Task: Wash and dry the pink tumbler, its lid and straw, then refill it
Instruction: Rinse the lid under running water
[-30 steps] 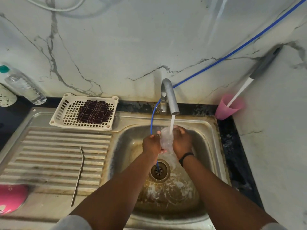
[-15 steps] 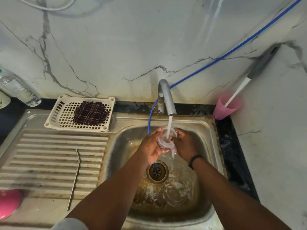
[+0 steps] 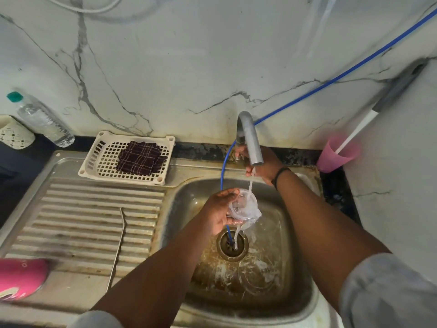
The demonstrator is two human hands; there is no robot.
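My left hand [image 3: 217, 211] holds the clear plastic lid [image 3: 243, 205] over the sink basin [image 3: 279, 280], under a thin stream of water from the tap [image 3: 250, 140]. Behind the spout, my right hand [image 3: 267, 166] wraps around the tap handle, its fingers partly hidden by the spout. The bent metal straw [image 3: 117, 247] lies on the ribbed drainboard. The pink tumbler [image 3: 21, 278] lies at the drainboard's near left edge, cut off by the frame.
A white basket [image 3: 94, 155] with a dark checked cloth [image 3: 139, 159] sits behind the drainboard. A water bottle [image 3: 45, 121] leans on the wall at left. A pink cup [image 3: 338, 155] with a brush stands right of the sink. A blue hose [image 3: 222, 176] runs into the drain [image 3: 233, 245].
My right hand has left the lid and moved up to the tap handle. The left hand alone now holds the lid, and the water stream has thinned.
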